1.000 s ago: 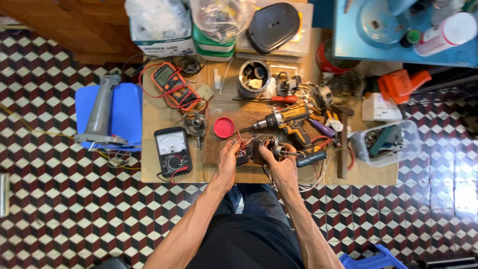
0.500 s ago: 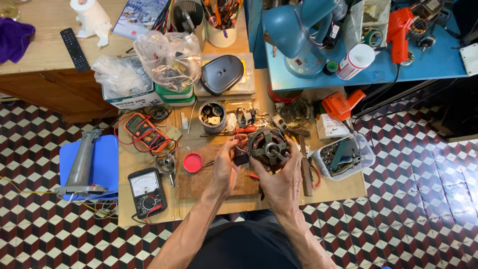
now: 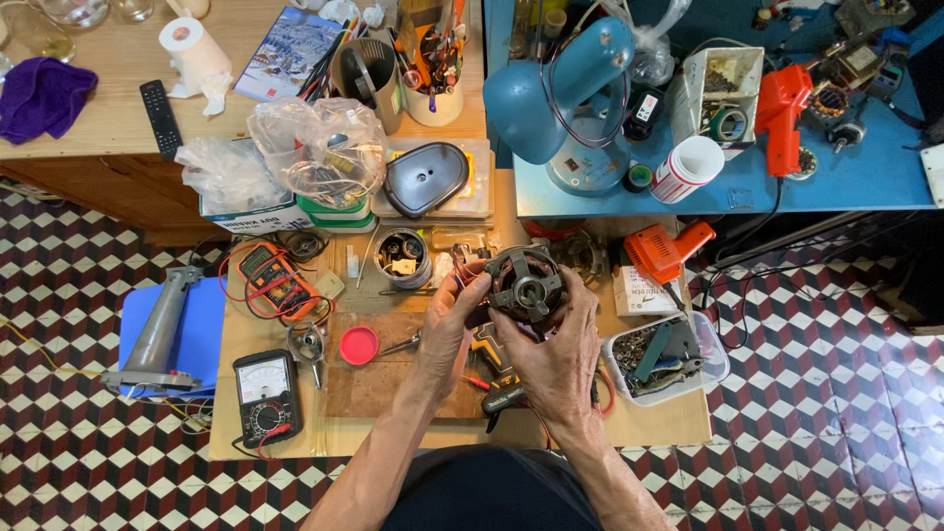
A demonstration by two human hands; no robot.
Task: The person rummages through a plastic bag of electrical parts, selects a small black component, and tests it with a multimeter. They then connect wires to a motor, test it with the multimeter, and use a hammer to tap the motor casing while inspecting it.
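Both hands grip a round, dark metal motor core [image 3: 524, 285], raised above the wooden surface [image 3: 423, 388]: left hand [image 3: 447, 329] clasped on its left rim, right hand [image 3: 560, 359] cupped beneath. Left of the left hand lie a red round cap [image 3: 359, 345] and black analog meter [image 3: 265, 393]; right of the right hand, a clear plastic bin of metal parts [image 3: 667, 356].

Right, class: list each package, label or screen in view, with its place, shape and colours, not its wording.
Analogue meter: bench's left front, black, pale dial window.
Digital multimeter: behind it, red-orange, grey screen.
Printed booklet: rear wooden table, blue-white cover.
Small carton: right of the motor, white, dark print.
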